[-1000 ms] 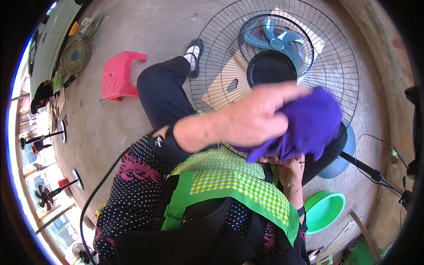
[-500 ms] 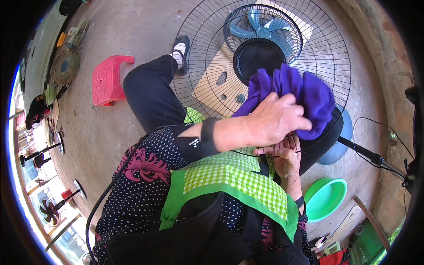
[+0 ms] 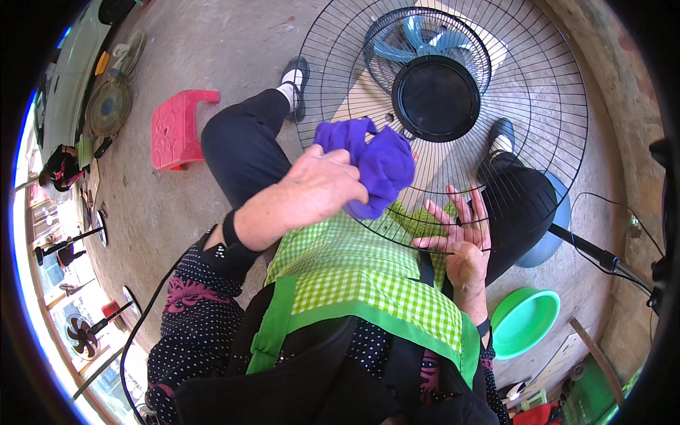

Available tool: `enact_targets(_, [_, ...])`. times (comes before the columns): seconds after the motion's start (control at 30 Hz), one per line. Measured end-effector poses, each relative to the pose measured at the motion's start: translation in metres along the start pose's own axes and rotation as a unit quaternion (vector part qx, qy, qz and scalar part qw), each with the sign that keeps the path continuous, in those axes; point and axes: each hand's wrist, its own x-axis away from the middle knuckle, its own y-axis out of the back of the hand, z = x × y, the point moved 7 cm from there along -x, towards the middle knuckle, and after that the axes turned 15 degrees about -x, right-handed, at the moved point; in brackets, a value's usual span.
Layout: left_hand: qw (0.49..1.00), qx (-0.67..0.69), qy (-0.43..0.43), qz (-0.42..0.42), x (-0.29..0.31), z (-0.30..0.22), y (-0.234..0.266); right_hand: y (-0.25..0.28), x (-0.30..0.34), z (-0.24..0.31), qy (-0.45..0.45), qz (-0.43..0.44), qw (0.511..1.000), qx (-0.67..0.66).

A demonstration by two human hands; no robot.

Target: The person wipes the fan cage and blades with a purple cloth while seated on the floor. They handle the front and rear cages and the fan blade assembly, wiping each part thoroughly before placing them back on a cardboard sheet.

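Observation:
A large round black wire fan grille (image 3: 538, 85) lies tilted across my lap, with a black centre cap (image 3: 435, 99) and blue fan blades (image 3: 404, 42) showing behind it. My left hand (image 3: 319, 188) grips a bunched purple cloth (image 3: 382, 166) and presses it on the wires at the grille's lower left. At the near rim, my right hand (image 3: 464, 241) holds the grille, fingers spread against the wires and thumb along the rim. I wear a green checked apron (image 3: 354, 276).
A red plastic stool (image 3: 177, 127) stands on the concrete floor to the left. A green basin (image 3: 524, 322) sits at the lower right beside a blue seat (image 3: 549, 241). A black fan pole with cable (image 3: 595, 255) lies at right. Standing fans (image 3: 85, 333) line the left edge.
My left hand has carried the purple cloth from the grille's right side down and left across the wires. My right hand's spread fingers now show at the near rim.

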Motion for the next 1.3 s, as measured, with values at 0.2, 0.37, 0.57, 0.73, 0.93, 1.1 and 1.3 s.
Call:
enact_targets(0.2, [0.975, -0.152, 0.114, -0.112, 0.002, 0.057, 0.031, -0.002, 0.0, 0.003, 0.005, 0.011, 1.0, -0.002])
enact_targets(0.37, [0.909, -0.154, 0.201, -0.332, -0.012, 0.109, 0.096, 0.0, 0.002, 0.004, -0.013, 0.04, 0.999, 0.008])
enact_targets(0.57, [0.828, -0.082, 0.097, -0.546, -0.02, 0.132, 0.189, 0.003, 0.006, -0.005, -0.077, 0.029, 0.996, -0.019])
enact_targets(0.73, [0.811, -0.123, 0.052, -0.57, -0.055, 0.127, 0.194, -0.002, 0.008, -0.003, -0.047, 0.041, 0.998, -0.017])
enact_targets(0.93, [0.889, -0.307, 0.096, -0.327, -0.071, 0.139, 0.101, 0.001, 0.017, -0.002, -0.042, 0.012, 0.999, -0.006])
enact_targets(1.1, [0.923, -0.239, 0.186, -0.236, -0.022, 0.141, 0.056, 0.0, 0.021, -0.003, -0.054, 0.008, 0.998, -0.014])
enact_targets(1.3, [0.961, -0.141, 0.216, -0.101, 0.016, 0.094, 0.007, 0.001, 0.022, -0.002, -0.053, 0.001, 0.999, -0.007])
